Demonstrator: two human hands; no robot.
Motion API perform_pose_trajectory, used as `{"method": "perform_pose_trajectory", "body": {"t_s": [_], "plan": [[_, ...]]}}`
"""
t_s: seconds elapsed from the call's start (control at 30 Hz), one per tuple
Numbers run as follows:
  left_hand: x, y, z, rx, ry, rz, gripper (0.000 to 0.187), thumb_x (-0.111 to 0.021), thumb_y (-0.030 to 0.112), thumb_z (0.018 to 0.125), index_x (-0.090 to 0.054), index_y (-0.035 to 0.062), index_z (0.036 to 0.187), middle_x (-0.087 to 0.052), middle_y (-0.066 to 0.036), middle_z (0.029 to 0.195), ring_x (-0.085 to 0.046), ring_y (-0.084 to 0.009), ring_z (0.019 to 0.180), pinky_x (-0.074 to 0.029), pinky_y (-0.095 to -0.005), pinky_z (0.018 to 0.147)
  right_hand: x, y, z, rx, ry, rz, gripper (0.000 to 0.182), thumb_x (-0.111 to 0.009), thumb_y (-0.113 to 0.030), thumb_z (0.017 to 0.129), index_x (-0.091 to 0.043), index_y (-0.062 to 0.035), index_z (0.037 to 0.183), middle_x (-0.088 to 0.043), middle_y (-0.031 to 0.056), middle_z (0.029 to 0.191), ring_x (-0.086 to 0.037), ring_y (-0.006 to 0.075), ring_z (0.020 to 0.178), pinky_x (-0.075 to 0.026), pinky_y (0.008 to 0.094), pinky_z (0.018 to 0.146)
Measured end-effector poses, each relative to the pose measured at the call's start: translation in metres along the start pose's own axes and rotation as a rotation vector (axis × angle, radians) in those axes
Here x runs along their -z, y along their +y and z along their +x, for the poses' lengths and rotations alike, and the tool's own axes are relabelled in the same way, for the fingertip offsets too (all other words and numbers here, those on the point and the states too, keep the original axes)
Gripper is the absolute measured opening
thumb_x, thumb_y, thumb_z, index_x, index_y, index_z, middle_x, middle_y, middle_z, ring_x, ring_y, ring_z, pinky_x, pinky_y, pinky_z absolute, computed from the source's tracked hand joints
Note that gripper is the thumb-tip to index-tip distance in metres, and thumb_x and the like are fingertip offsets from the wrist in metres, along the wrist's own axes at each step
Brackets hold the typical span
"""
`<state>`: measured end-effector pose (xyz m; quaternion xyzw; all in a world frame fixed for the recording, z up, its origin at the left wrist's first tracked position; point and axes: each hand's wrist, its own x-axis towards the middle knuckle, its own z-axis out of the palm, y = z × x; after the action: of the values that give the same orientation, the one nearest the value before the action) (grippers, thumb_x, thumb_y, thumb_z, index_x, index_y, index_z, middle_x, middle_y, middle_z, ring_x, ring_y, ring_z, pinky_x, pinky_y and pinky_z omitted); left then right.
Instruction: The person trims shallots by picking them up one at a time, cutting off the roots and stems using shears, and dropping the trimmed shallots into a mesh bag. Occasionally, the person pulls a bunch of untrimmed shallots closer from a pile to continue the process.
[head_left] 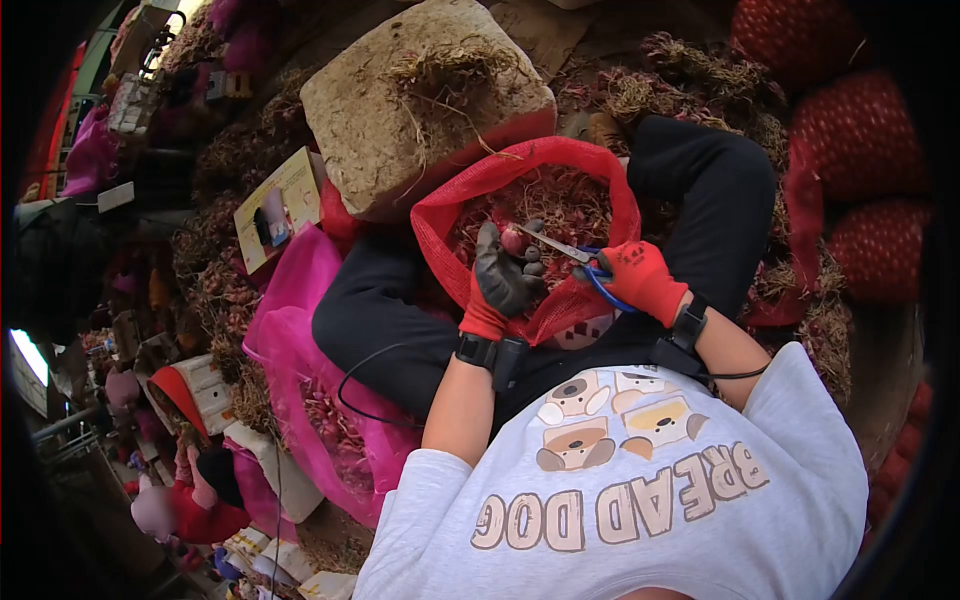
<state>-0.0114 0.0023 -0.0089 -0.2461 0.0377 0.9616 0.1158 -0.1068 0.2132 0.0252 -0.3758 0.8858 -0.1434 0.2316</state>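
My left hand (505, 275), in a red glove with a dark palm, holds a small reddish onion-like bulb (513, 240) at its fingertips. Closed round the blue handles of a pair of scissors (566, 248) is my right hand (645, 278), in a red glove. The scissor blades point left, close to the bulb. Both hands are over the opening of a red mesh bag (440, 215) between my legs. More bulbs with dry stems and roots (565, 200) lie inside the bag.
A big pale foam block (370, 120) with dry roots on it stands beyond the bag. A pink mesh bag (290, 350) lies at left, full red sacks (860, 135) at right. Heaps of dry stems surround me. Another person (190, 510) is at the lower left.
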Motion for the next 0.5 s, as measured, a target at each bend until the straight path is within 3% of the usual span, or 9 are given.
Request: {"method": "perform_pose_trajectory", "body": {"t_s": [0.1,0.23,0.5], "plan": [[0.015,0.003,0.006,0.029,0.041,-0.022,0.052,-0.047,0.056,0.09,-0.052,0.0102,0.116,-0.05,-0.002,0.072,-0.041,-0.0129,0.054,-0.037,-0.0254,0.047,0.009,-0.005,0.001,-0.064,-0.058,0.094,0.057,-0.055,-0.063,0.08,-0.062,-0.0066,0.078,-0.064,0.0141,0.07,-0.065,0.0304,0.067,-0.049,0.0407,0.061],[0.032,0.008,0.012,0.049,-0.022,0.001,0.049,-0.043,0.063,0.089,-0.056,0.0167,0.097,-0.047,-0.001,0.066,-0.035,-0.0124,0.045,-0.032,-0.0247,0.04,0.014,-0.001,-0.003,0.034,0.149,0.06,0.057,-0.057,-0.063,0.078,-0.062,-0.0068,0.082,-0.064,0.0134,0.074,-0.065,0.0295,0.07,-0.049,0.0399,0.063],[0.019,0.003,0.006,0.009,0.148,0.175,0.047,-0.041,0.065,0.089,-0.056,0.0204,0.083,-0.043,-0.001,0.061,-0.032,-0.0115,0.043,-0.027,-0.0233,0.039,0.012,-0.003,-0.001,0.079,0.167,-0.126,0.048,-0.059,-0.056,0.08,-0.06,-0.0078,0.083,-0.062,0.0101,0.079,-0.063,0.0277,0.075,-0.047,0.0384,0.066]]}}
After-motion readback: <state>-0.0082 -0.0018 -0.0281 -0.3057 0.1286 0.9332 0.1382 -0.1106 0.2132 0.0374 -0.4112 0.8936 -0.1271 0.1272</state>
